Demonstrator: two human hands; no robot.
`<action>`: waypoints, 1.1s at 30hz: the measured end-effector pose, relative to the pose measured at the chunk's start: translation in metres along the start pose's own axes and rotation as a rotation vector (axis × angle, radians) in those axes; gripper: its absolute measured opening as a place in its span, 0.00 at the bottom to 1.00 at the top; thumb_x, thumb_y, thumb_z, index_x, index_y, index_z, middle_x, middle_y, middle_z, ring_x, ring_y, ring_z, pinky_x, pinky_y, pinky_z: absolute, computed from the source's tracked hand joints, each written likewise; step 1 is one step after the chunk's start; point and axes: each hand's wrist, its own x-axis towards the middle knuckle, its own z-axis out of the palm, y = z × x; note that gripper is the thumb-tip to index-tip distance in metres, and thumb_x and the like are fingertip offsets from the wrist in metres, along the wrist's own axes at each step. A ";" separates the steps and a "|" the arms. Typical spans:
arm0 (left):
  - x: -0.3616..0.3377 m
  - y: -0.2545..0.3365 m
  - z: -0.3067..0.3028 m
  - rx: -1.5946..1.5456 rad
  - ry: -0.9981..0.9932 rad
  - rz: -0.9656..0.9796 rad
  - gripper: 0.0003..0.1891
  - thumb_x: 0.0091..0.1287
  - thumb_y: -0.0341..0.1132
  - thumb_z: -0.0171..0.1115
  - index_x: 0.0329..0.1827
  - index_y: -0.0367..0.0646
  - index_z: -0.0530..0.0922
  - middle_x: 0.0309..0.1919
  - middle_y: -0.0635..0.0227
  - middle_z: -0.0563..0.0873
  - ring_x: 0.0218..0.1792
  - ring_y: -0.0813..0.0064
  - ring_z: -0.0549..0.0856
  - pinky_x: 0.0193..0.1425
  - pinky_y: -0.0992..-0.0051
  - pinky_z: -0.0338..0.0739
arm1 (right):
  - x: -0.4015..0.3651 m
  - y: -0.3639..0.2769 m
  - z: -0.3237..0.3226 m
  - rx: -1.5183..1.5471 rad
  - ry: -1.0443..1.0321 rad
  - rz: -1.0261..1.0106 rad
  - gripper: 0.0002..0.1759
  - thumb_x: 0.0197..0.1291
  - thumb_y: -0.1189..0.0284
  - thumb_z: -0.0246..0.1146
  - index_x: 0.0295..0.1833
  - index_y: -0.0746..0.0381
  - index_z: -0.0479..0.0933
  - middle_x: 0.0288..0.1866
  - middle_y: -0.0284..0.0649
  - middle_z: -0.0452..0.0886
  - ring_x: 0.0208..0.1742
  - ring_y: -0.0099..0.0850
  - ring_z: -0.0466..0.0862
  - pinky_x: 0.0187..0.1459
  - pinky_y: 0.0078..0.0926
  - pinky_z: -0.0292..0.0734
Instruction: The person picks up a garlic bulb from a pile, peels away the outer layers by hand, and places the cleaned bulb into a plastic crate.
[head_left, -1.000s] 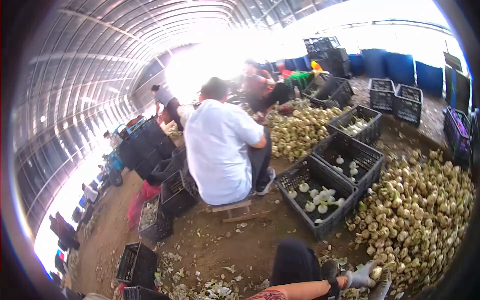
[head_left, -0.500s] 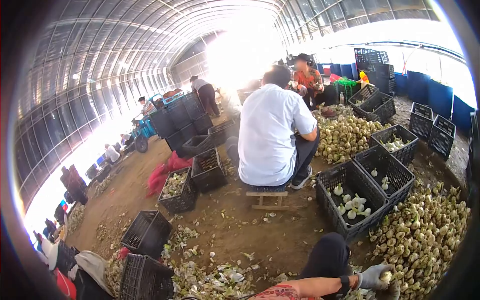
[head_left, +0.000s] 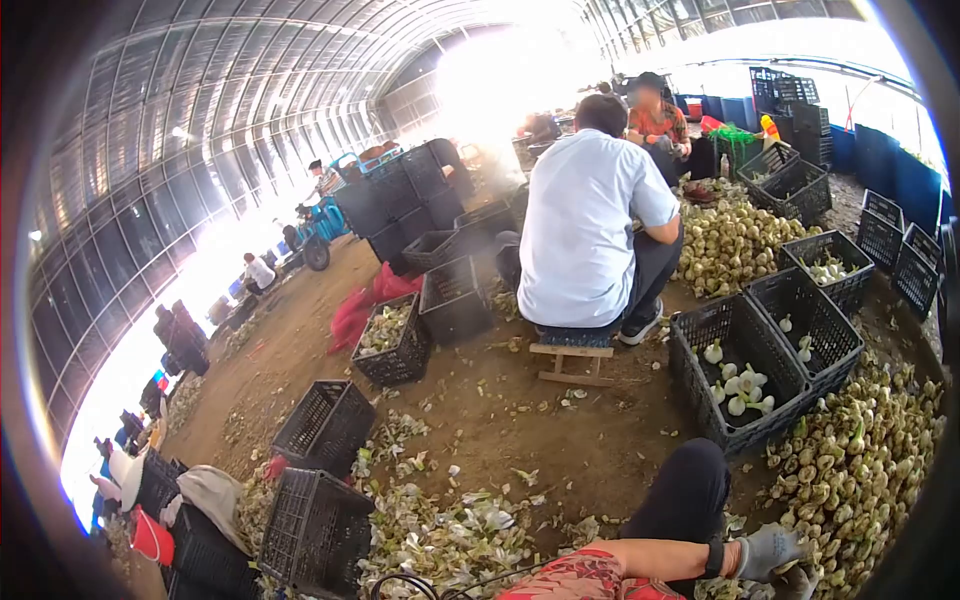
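My left hand (head_left: 768, 552), in a grey glove below a black wristband, reaches in at the lower right beside a large heap of brownish garlic bulbs (head_left: 850, 480). Its fingers curl inward, and whatever they hold is hidden. Only part of my right hand (head_left: 798, 582) shows, close under the left at the bottom edge; its fingers cannot be made out. Beyond my bent knee, a black crate (head_left: 735, 435) contains several clean white bulbs (head_left: 744, 388) with green stems. Next to it stands another black crate (head_left: 822, 376) with a few white bulbs.
A person in a white shirt (head_left: 590, 225) sits ahead on a low wooden stool (head_left: 570, 365), facing another bulb heap (head_left: 735, 240). Another person in a patterned top (head_left: 660, 125) sits farther back. Peelings (head_left: 450, 530) and black crates (head_left: 322, 425) cover the ground at left.
The view has swung left, so the scene sits farther right and lower. A pale bulb that showed in my left hand is no longer visible there. My hands remain close together by the heap.
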 end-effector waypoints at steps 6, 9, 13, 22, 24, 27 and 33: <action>0.005 -0.011 0.038 0.070 0.101 -0.067 0.48 0.46 0.42 0.71 0.73 0.42 0.58 0.53 0.46 0.76 0.43 0.50 0.82 0.40 0.58 0.77 | 0.001 0.004 0.011 -0.039 0.023 -0.035 0.11 0.51 0.76 0.55 0.40 0.66 0.77 0.33 0.39 0.79 0.32 0.29 0.78 0.33 0.25 0.76; -0.022 0.007 -0.032 -0.188 0.094 -0.168 0.42 0.50 0.40 0.70 0.72 0.46 0.63 0.57 0.51 0.76 0.51 0.56 0.80 0.52 0.62 0.73 | 0.011 0.013 0.005 0.153 -0.066 -0.003 0.17 0.57 0.69 0.59 0.51 0.64 0.73 0.42 0.39 0.79 0.40 0.29 0.79 0.40 0.27 0.77; -0.016 0.003 -0.005 -0.465 0.256 -0.292 0.39 0.52 0.44 0.71 0.69 0.49 0.67 0.55 0.50 0.78 0.55 0.50 0.79 0.59 0.58 0.73 | 0.033 0.084 -0.023 0.153 -0.046 -0.192 0.22 0.61 0.64 0.61 0.57 0.63 0.71 0.46 0.39 0.80 0.44 0.27 0.81 0.42 0.29 0.79; 0.019 -0.016 -0.019 -1.377 -0.108 -0.172 0.36 0.57 0.28 0.70 0.69 0.39 0.63 0.52 0.62 0.81 0.50 0.73 0.82 0.55 0.74 0.78 | -0.001 0.006 -0.011 0.587 -0.121 0.083 0.17 0.62 0.68 0.65 0.53 0.64 0.76 0.38 0.35 0.82 0.31 0.21 0.81 0.29 0.20 0.79; 0.023 -0.009 -0.015 -1.391 -0.154 -0.221 0.38 0.57 0.37 0.69 0.69 0.37 0.62 0.52 0.61 0.80 0.50 0.72 0.82 0.54 0.73 0.78 | -0.012 0.010 -0.025 0.606 -0.147 0.076 0.18 0.62 0.68 0.65 0.55 0.65 0.76 0.40 0.35 0.83 0.33 0.22 0.82 0.30 0.22 0.81; 0.035 -0.006 -0.008 -1.620 -0.128 -0.232 0.39 0.58 0.41 0.69 0.70 0.35 0.61 0.53 0.58 0.79 0.48 0.67 0.83 0.52 0.70 0.80 | -0.014 0.007 -0.034 0.651 -0.161 0.116 0.20 0.63 0.69 0.63 0.58 0.66 0.75 0.41 0.36 0.83 0.37 0.24 0.84 0.34 0.23 0.83; 0.049 0.017 -0.001 -1.163 0.046 -0.064 0.45 0.52 0.42 0.76 0.71 0.39 0.60 0.51 0.58 0.78 0.51 0.66 0.81 0.55 0.68 0.77 | -0.032 -0.048 -0.036 0.204 0.085 0.114 0.20 0.65 0.70 0.60 0.60 0.68 0.74 0.45 0.38 0.83 0.40 0.23 0.83 0.36 0.21 0.82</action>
